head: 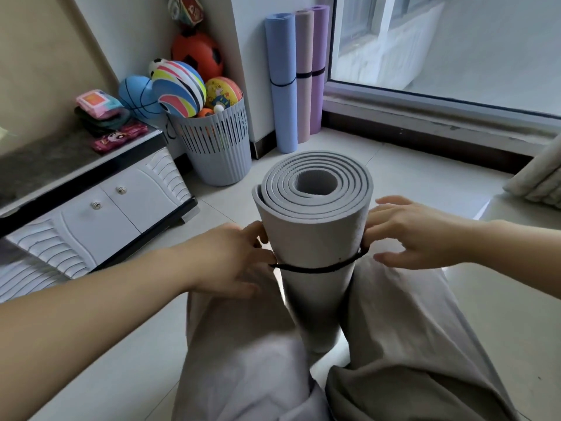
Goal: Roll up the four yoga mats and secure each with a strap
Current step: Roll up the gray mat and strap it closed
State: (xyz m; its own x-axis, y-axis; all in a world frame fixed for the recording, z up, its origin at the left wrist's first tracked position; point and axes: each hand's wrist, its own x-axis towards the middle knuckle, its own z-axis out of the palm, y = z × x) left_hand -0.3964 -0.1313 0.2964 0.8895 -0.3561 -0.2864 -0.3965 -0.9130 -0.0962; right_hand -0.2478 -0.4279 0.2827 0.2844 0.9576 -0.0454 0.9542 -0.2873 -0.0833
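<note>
Bent legs [243, 344] brace the grey mat [312, 235], its long axis upright. Left hand [230, 259] and right hand [419, 235] pinch the black strap [315, 270] on opposite flanks.

The grey mat's [315, 238] lower end is buried between the legs of my trousers [394, 329], and the strap [315, 269] runs out of sight round its far side. My right hand's [416, 235] fingertips tuck behind the mat's right side, so I cannot tell its grip. The left edge cuts off the cabinet [91, 214]. The right edge cuts off a pale roll [537, 177].
</note>
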